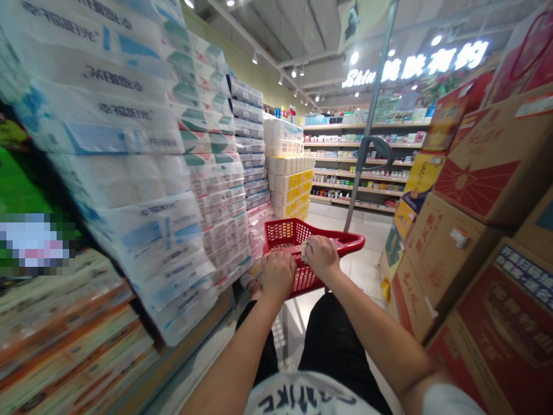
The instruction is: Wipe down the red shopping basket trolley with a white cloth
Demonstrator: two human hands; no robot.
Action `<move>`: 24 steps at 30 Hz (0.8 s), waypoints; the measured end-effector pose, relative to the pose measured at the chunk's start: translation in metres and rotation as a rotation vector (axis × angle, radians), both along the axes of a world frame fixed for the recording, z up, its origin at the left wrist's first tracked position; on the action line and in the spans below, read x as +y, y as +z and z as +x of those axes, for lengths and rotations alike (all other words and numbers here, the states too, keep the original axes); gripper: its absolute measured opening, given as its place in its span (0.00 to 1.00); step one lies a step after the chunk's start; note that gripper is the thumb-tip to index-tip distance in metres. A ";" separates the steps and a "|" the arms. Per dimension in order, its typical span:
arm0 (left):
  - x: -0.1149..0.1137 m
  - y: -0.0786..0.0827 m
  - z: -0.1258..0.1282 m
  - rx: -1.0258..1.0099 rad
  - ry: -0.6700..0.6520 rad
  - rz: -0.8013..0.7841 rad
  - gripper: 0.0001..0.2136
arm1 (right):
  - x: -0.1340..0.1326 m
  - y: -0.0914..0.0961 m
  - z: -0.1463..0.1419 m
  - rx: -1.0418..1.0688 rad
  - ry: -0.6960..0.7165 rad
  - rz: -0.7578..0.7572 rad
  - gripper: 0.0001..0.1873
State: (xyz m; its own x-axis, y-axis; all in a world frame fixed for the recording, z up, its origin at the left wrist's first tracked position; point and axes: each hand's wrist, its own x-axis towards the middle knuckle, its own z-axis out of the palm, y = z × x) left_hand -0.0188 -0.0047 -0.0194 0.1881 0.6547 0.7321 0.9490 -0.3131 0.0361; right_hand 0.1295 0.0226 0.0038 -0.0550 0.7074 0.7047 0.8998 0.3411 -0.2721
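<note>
A red plastic shopping cart [353, 241] with a meshed basket is in front of my body. My left hand [279, 273] is closed over the left part of its red handle. Further right, my right hand [323, 257] is curled at the same handle. A small whitish, crumpled-looking piece [305, 251] shows at the fingers of that hand; its kind cannot be made out. The cart's basket is partly hidden by my hands, and what it contains is not visible.
Tall stacks of wrapped tissue packs [129, 98] line the left side. Cardboard boxes [479, 155] are piled on the right. A metal pole [374, 104] with a grey fitting rises beyond the cart. Stocked shelves [358, 148] stand at the back.
</note>
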 end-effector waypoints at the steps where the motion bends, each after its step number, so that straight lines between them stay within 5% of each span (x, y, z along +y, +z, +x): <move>1: 0.001 0.000 0.000 0.003 0.005 -0.001 0.13 | 0.004 0.004 -0.002 -0.024 -0.008 -0.028 0.08; 8: 0.003 0.001 -0.005 0.020 0.004 -0.007 0.13 | 0.011 0.012 -0.007 -0.147 0.079 -0.063 0.08; 18: -0.003 0.001 -0.003 -0.003 -0.021 0.002 0.12 | -0.017 -0.025 0.005 -0.049 0.220 0.238 0.10; 24: -0.004 0.002 0.002 -0.030 -0.021 -0.006 0.12 | -0.002 0.001 0.002 -0.167 0.129 0.067 0.08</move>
